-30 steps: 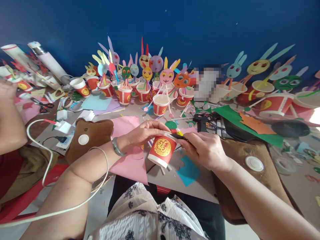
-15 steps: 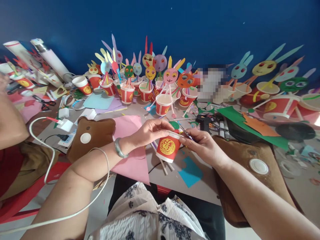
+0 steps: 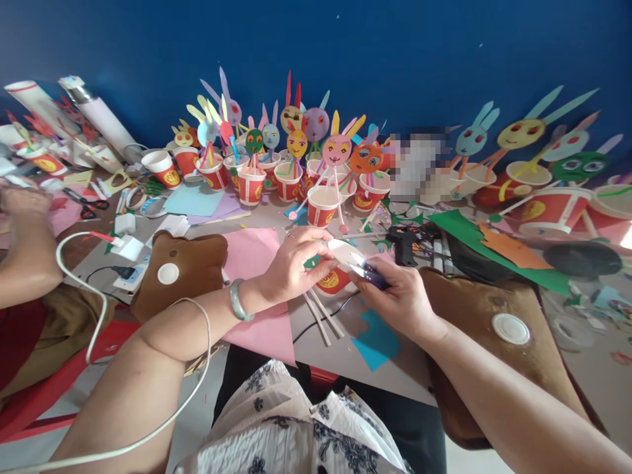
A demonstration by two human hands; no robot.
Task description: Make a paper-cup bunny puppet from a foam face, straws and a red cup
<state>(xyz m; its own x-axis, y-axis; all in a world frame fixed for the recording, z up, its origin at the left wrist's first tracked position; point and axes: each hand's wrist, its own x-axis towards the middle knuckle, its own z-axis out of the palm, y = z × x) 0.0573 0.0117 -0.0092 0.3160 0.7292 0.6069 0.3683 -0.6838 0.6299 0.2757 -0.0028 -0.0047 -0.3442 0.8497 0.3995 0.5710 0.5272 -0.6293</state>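
Observation:
A red paper cup [image 3: 332,282] with a gold emblem is tilted in front of me, its white inside [image 3: 345,251] turned up into view. My left hand [image 3: 301,264] pinches the cup's left side near the rim. A green paper piece [image 3: 312,262] shows by its fingers. In my right hand [image 3: 402,296] is a pair of scissors [image 3: 369,272], closed round the dark handles. The silver blades lie at the cup's right rim; whether they touch it I cannot tell.
Several cups with paper rabbit heads [image 3: 337,150] line the blue wall. Pink paper [image 3: 261,322], paper straws [image 3: 322,317] and blue paper [image 3: 378,339] lie near me. A black glue gun [image 3: 405,242] sits right of centre. Brown cushions [image 3: 180,276] flank me. At left is another person's arm [image 3: 29,243].
The cup has tipped so that its inside shows, and my left hand has shifted slightly. The scissors' blades have turned lower at the rim. At left, the other person's arm has moved.

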